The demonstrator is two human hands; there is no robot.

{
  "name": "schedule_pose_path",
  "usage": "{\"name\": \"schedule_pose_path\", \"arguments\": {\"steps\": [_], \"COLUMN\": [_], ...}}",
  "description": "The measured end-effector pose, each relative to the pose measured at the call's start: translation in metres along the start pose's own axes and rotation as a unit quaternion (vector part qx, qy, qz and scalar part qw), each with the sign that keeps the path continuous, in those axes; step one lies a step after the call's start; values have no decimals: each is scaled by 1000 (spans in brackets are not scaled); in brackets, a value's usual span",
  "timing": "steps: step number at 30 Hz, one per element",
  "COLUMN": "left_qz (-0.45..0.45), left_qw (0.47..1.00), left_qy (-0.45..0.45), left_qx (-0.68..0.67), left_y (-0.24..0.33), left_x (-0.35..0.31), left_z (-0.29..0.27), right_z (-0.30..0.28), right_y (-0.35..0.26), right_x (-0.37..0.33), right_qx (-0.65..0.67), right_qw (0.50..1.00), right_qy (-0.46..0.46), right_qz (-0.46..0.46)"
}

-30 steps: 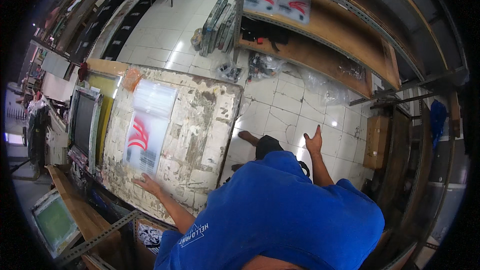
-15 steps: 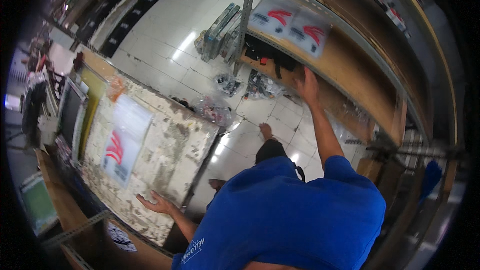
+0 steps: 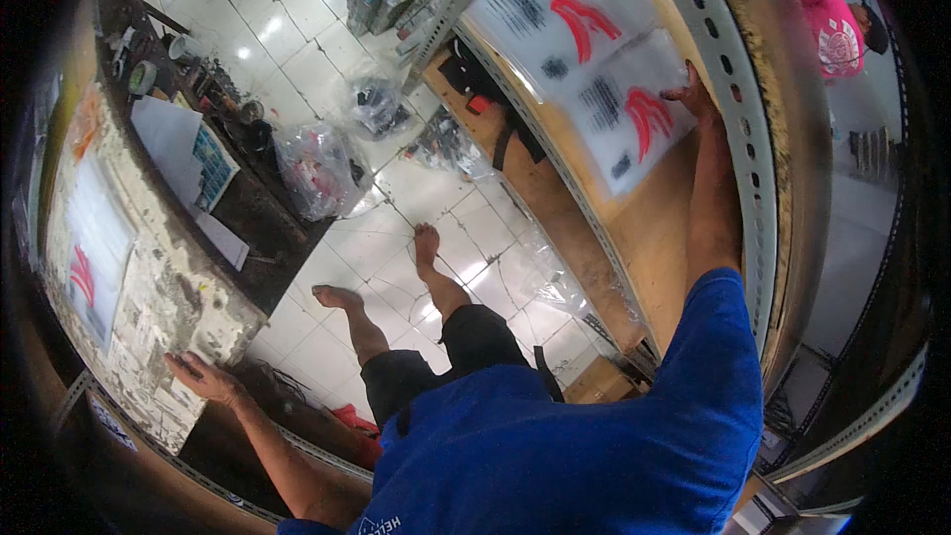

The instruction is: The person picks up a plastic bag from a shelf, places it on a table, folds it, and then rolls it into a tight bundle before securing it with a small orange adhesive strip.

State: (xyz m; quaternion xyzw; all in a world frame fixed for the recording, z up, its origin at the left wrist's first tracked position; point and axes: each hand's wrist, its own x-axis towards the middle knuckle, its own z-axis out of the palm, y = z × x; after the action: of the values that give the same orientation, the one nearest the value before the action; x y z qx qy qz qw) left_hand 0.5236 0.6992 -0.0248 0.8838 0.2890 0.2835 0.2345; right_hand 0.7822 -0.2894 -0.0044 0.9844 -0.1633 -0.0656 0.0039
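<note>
Right hand (image 3: 695,99) is held at the edge of the clear plastic bags (image 3: 630,111) on the shelf (image 3: 674,228), grip can't be told. Left hand (image 3: 206,378) is kept loosely spread, nothing held, by the worn tabletop (image 3: 188,302). Red curves and blurry dark print are seen on the bags, white lettering on the blue shirt (image 3: 555,446).

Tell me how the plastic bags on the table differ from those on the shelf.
The table bags show one red print, while the shelf bags show two, side by side. The left hand is apart from the table bags, whereas the right hand is at the edge of the shelf bags. Both sets look translucent and lie flat.
</note>
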Motion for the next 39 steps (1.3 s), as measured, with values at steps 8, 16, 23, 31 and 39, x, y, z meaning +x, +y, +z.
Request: {"name": "schedule_pose_path", "arguments": {"steps": [8, 16, 23, 31, 39], "left_qz": [-12, 119, -6, -23, 13], "left_qw": [998, 988, 998, 998, 998], "left_qy": [13, 11, 29, 30, 20], "left_qx": [57, 97, 48, 49, 59], "left_y": [7, -52, -7, 9, -4], "left_x": [7, 10, 6, 5, 3], "left_z": [3, -5, 2, 5, 2], "right_z": [-20, -46, -107, -143, -139], "right_y": [4, -32, -66, -135, -208], "right_x": [16, -62, -132, -107, -24], "right_qx": [160, 143, 159, 150, 139], "right_qw": [979, 989, 985, 977, 964], "right_qy": [-124, -20, 23, -6, -33], "right_qz": [1, -22, -58, -154, -225]}}
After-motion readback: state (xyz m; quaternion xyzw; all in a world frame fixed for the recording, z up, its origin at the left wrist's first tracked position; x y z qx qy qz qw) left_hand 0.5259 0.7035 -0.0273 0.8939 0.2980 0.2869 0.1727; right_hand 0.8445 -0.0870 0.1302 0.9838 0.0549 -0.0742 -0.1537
